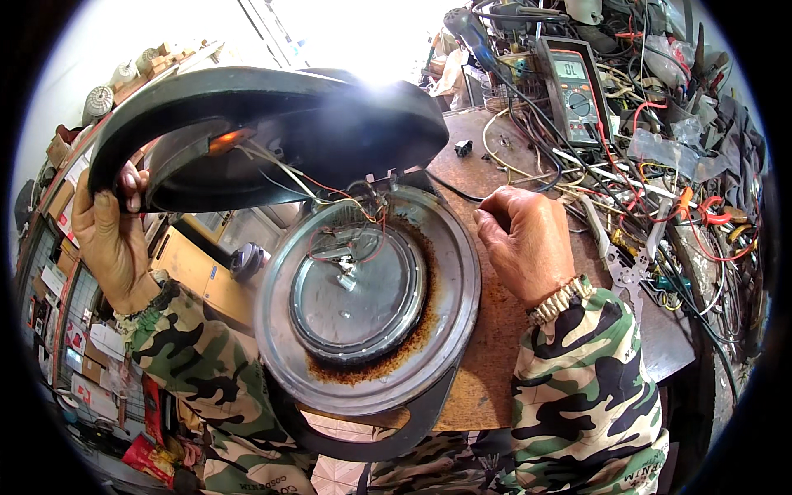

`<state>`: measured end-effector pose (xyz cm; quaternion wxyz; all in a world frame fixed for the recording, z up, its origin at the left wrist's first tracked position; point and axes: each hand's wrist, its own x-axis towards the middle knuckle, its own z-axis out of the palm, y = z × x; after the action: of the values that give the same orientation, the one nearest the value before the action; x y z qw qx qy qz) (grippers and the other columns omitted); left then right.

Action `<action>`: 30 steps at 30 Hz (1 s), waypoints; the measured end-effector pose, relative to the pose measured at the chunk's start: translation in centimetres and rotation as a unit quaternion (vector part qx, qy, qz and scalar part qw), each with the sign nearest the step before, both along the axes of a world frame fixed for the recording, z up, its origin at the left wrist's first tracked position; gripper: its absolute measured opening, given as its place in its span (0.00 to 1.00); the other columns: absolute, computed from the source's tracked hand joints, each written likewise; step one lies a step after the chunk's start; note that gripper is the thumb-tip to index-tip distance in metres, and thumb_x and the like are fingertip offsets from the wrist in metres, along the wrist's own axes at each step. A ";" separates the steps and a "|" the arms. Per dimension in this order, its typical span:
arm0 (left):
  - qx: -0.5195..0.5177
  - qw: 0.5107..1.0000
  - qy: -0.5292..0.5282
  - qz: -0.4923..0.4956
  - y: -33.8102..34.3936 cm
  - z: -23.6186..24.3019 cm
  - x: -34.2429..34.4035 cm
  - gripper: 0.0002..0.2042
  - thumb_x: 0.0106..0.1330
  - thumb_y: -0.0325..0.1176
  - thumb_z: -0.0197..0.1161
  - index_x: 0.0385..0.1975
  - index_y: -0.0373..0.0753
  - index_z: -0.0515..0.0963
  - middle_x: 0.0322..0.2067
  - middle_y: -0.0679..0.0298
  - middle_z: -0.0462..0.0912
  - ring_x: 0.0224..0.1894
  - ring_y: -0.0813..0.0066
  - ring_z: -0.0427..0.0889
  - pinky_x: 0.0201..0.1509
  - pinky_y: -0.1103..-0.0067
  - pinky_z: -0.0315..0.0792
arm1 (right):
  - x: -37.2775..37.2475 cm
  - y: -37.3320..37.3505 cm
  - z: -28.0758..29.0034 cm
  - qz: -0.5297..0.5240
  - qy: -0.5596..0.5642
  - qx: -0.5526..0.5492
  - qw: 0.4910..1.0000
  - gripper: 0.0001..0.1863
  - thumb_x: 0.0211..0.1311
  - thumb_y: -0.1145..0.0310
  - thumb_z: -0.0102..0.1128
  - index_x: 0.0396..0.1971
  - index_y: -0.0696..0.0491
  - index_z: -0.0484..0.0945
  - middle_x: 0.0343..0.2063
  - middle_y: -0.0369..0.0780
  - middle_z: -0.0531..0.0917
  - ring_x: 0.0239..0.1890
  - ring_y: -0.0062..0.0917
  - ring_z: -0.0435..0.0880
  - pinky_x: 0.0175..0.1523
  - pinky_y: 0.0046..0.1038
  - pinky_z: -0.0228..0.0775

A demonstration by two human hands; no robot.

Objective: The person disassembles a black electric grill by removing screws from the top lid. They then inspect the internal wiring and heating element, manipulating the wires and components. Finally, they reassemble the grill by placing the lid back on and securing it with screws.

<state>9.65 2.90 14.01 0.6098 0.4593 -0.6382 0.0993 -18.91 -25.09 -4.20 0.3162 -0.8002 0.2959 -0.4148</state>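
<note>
left of the metal disc (375, 305), left hand (111, 243) pinches black cover (355, 140); right of disc, right hand (532, 235) curls fingers together.

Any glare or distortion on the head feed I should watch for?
Head view: glare whites out the background and blooms over the top edge of the black cover; head view: fisheye bends the shelving at far left; head view: the metal disc shows reflections.

Workshop: 1 multimeter (572, 92), tangled wires (612, 167)
</note>
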 end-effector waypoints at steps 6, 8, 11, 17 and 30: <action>0.003 1.000 -0.004 -0.012 -0.4 -0.2 -0.4 0.19 0.72 0.32 0.64 0.56 0.26 0.75 0.36 0.57 0.78 0.34 0.74 0.73 0.59 0.68 0.75 | 0.0 0.0 -0.1 -0.001 -0.004 -0.005 1.000 0.07 0.60 0.69 0.65 0.31 0.58 0.85 0.29 0.51 0.85 0.35 0.48 0.86 0.41 0.41 0.77; 0.009 1.000 -0.005 -0.015 -0.1 -0.1 -0.4 0.19 0.72 0.32 0.64 0.56 0.26 0.75 0.37 0.56 0.78 0.34 0.74 0.73 0.60 0.67 0.75 | 0.0 0.0 -0.2 0.003 -0.009 -0.001 1.000 0.07 0.60 0.70 0.65 0.31 0.59 0.85 0.29 0.51 0.85 0.34 0.48 0.86 0.41 0.41 0.77; 0.012 1.000 0.001 0.001 0.3 -0.1 -0.1 0.19 0.72 0.32 0.64 0.57 0.26 0.75 0.37 0.57 0.79 0.35 0.74 0.73 0.61 0.66 0.74 | 0.1 0.1 -0.1 0.000 -0.003 -0.006 1.000 0.07 0.60 0.70 0.65 0.30 0.59 0.85 0.28 0.51 0.85 0.34 0.48 0.86 0.41 0.41 0.77; -0.008 1.000 -0.001 0.005 -0.8 -0.3 -0.9 0.18 0.73 0.31 0.64 0.56 0.27 0.75 0.36 0.57 0.81 0.34 0.75 0.75 0.50 0.74 0.76 | 0.1 -0.4 -0.7 0.001 -0.009 -0.003 1.000 0.07 0.60 0.71 0.65 0.32 0.59 0.85 0.29 0.51 0.86 0.34 0.46 0.87 0.42 0.38 0.77; 0.010 0.995 -0.096 0.024 -1.3 -0.3 -1.6 0.16 0.74 0.34 0.61 0.55 0.30 0.78 0.36 0.61 0.82 0.35 0.81 0.75 0.43 0.84 0.71 | 0.3 -1.0 -1.4 -0.001 0.010 -0.001 1.000 0.06 0.62 0.74 0.66 0.33 0.63 0.84 0.23 0.43 0.86 0.27 0.21 0.85 0.37 0.25 0.76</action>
<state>8.02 1.61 13.72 0.5389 0.4686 -0.6835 0.1507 -18.61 -26.06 -5.65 0.3121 -0.8045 0.2993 -0.4072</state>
